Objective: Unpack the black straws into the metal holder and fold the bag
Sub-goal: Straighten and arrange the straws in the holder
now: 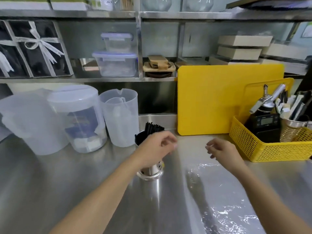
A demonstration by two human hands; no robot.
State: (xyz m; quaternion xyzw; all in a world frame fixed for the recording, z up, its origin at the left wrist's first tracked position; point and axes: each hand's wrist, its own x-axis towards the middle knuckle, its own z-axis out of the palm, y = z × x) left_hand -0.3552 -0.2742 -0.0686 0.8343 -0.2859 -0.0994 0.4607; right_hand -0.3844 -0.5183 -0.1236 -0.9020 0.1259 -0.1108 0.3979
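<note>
Straws [153, 127] stand in the holder [150, 172] at frame centre, so unpacking looks done. Left hand [156, 146] hovers over the holder, fingers loosely curled, holding nothing. Right hand [222, 152], half-open and empty, sits above the clear bag [219, 196] lying flat lower right, probably ready for folding.

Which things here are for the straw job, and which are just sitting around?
For the job: straws, holder, clear bag flat on the counter, left hand, right hand.

Just sitting: jugs, yellow board, yellow basket, lidded boxes.
</note>
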